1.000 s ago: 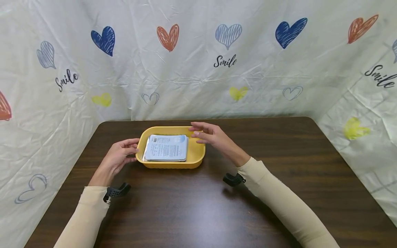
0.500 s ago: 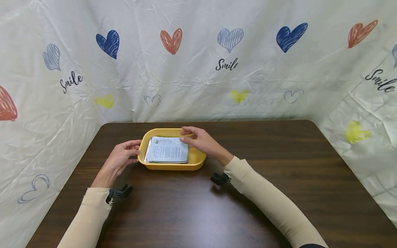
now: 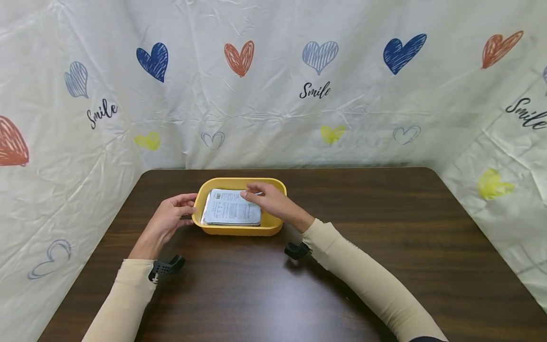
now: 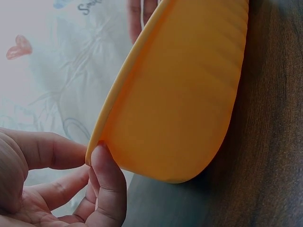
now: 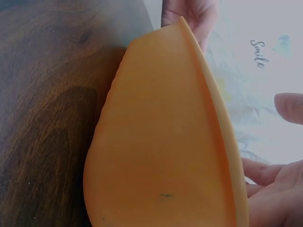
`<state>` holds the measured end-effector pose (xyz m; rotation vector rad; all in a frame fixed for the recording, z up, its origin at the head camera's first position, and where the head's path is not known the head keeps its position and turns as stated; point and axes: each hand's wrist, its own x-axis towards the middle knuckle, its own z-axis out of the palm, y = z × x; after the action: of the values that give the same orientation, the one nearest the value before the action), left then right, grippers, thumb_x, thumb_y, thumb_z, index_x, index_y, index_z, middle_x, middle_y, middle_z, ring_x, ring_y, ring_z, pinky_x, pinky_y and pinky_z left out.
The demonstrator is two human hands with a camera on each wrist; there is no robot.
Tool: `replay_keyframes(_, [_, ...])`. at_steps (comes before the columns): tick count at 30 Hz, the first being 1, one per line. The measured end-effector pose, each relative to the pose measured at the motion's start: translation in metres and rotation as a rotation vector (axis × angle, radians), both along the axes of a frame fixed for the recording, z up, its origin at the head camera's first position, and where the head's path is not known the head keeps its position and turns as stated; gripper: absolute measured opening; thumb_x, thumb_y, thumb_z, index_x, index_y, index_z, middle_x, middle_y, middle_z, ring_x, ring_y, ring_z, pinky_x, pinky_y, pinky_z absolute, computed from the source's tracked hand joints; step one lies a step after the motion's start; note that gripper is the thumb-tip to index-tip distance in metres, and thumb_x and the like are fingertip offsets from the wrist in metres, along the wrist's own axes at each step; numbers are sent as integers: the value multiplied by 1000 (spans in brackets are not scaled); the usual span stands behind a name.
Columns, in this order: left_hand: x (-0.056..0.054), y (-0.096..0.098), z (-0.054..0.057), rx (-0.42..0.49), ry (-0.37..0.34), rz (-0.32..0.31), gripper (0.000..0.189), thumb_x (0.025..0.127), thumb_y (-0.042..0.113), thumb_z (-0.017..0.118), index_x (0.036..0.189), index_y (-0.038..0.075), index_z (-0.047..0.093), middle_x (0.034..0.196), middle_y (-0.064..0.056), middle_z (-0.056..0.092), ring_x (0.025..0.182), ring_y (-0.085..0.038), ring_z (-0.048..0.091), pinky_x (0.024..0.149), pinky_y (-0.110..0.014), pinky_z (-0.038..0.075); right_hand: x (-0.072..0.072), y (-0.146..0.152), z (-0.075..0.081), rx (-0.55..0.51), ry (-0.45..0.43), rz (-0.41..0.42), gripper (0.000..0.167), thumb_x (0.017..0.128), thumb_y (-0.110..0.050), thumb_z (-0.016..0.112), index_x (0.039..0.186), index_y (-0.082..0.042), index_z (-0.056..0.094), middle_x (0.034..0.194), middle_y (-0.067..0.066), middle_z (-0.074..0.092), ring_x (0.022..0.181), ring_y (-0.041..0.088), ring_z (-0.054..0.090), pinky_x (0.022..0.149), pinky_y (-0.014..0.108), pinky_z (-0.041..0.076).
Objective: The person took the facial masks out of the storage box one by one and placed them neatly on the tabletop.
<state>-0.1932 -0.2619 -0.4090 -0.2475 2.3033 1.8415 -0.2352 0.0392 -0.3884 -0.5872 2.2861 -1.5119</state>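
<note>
A yellow oval plastic basket (image 3: 239,231) stands on the table towards the back. Inside lies a stack of flat light-blue packets (image 3: 231,211), the top one printed with fine text and a barcode. My left hand (image 3: 168,216) is at the basket's left end; in the left wrist view its thumb and finger pinch the rim (image 4: 111,101). My right hand (image 3: 271,199) reaches over the right end, its thumb above the upper right part of the top packet. The right wrist view shows the thumb (image 5: 289,108) apart from the fingers, which the basket wall partly hides.
The dark wood table (image 3: 239,289) extends in front and to the right. A white curtain (image 3: 273,104) printed with hearts and "Smile" hangs behind and along the sides. Each wrist carries a black camera band, as on the left wrist band (image 3: 166,268).
My right hand has moved left and down from the basket's right rim to over the packets. The left hand stays at the left end. The head view has shifted slightly.
</note>
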Motion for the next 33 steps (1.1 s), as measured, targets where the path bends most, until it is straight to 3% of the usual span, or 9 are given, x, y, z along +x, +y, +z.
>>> replay_keyframes(10, [0,0,1,0,-5,2,51,99,7,59,149,3,48,118,-12,53,100,-22,58,78,-27,59,4,-4,0,-29,-27,-36,62,99,-42,62,145,-1,52,140,9,60,123,25,59,99,42,52])
replay_keyframes(15, [0,0,1,-5,-10,8,52,99,8,59,149,4,48,119,-13,52,101,-23,58,78,-27,59,6,-5,0,-96,-107,-72,54,98,-38,65,138,-3,57,136,11,60,124,25,58,99,49,53])
replay_keyframes(21, [1,0,1,-10,-10,15,51,100,8,59,149,5,48,123,-15,52,103,-24,58,79,-27,58,7,-10,-1,-116,-175,-167,44,96,-30,69,131,-5,59,134,12,59,120,27,58,98,50,54])
replay_keyframes(27, [1,2,0,-7,-6,9,51,100,7,57,150,5,47,126,-19,51,104,-25,58,79,-27,58,7,-15,-3,-145,-245,-304,35,98,-16,66,128,-1,59,136,16,53,120,30,57,97,47,55])
replay_keyframes(33, [1,1,0,-7,-4,8,51,100,7,57,150,4,47,127,-19,50,103,-25,57,79,-27,59,6,-18,-4,-230,-309,-389,38,97,-7,62,133,3,52,142,21,45,119,32,57,97,44,56])
